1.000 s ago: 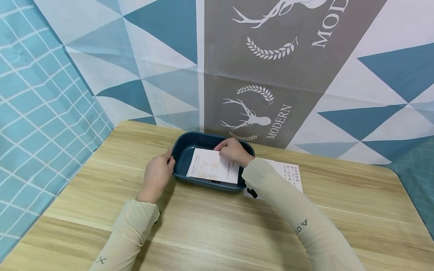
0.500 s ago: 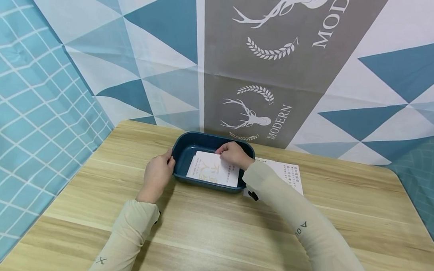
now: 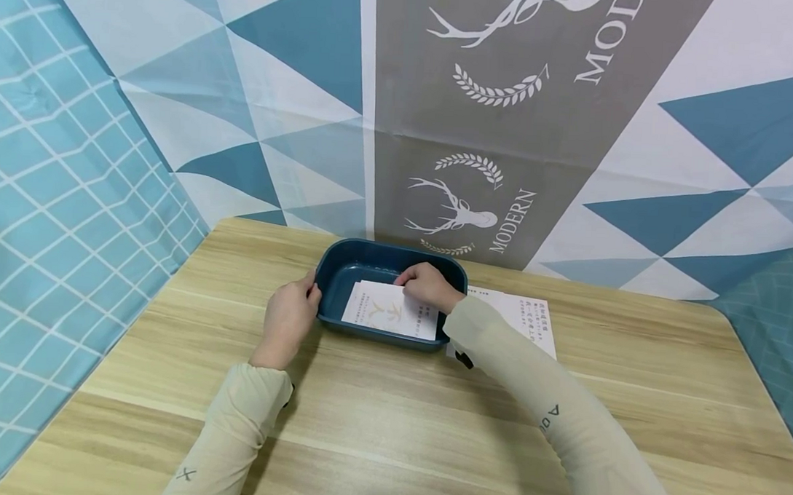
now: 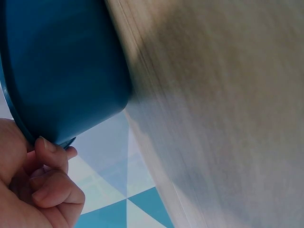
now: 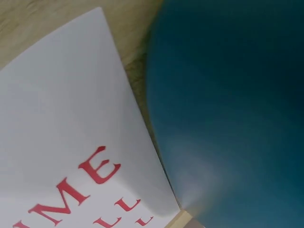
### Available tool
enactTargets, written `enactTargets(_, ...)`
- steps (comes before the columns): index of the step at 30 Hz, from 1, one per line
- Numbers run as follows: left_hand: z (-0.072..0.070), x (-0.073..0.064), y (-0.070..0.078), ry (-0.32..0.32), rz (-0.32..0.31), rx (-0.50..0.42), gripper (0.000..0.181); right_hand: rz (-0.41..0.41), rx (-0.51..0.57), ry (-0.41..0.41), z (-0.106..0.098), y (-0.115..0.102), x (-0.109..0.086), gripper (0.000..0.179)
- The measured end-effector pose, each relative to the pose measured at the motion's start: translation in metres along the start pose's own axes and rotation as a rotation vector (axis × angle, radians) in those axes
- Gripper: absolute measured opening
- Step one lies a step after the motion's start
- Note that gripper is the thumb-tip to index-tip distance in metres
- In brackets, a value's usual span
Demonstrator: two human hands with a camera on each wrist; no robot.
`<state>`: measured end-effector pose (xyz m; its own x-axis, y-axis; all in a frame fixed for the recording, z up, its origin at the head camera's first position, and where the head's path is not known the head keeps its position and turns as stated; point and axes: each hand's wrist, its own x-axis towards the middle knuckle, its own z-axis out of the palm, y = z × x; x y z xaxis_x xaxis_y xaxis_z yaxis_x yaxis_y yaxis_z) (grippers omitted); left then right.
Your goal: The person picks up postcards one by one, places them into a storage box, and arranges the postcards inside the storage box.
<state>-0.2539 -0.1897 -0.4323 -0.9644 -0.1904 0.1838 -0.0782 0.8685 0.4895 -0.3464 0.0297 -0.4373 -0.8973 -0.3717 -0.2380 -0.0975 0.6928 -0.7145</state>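
Note:
A dark blue rectangular basin (image 3: 346, 271) stands near the back of the wooden table. My left hand (image 3: 288, 318) grips its left rim, thumb and fingers curled round the edge; in the left wrist view that hand (image 4: 45, 183) pinches the rim under the basin wall (image 4: 66, 71). My right hand (image 3: 429, 286) reaches inside and pinches the back edge of a white printed card (image 3: 394, 310) with gold characters. The basin's right end is partly hidden by the sleeve. The right wrist view hardly shows the right hand.
White printed sheets (image 3: 531, 326) lie on the table (image 3: 377, 436) right of the basin, partly under my right forearm. Red letters mark a white sheet (image 5: 66, 104) close by the basin wall (image 5: 228, 104). A patterned cloth (image 3: 308, 150) hangs just behind the table.
My right hand has moved slightly toward me and lower into the basin with the card. A dark red patch once visible below the card is now covered. The left hand stays on the rim.

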Motion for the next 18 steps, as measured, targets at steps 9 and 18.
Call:
enactTargets(9,-0.0011,0.0,0.0012,0.0,0.002,0.008,0.038,-0.005,-0.008,-0.027,0.0016,0.0013,-0.0012,0.024)
enactTargets(18,-0.0018,-0.0005,0.0026,-0.01,-0.001,0.01,0.038,0.001,-0.035,-0.021,0.0038,0.0003,-0.0042,0.021)
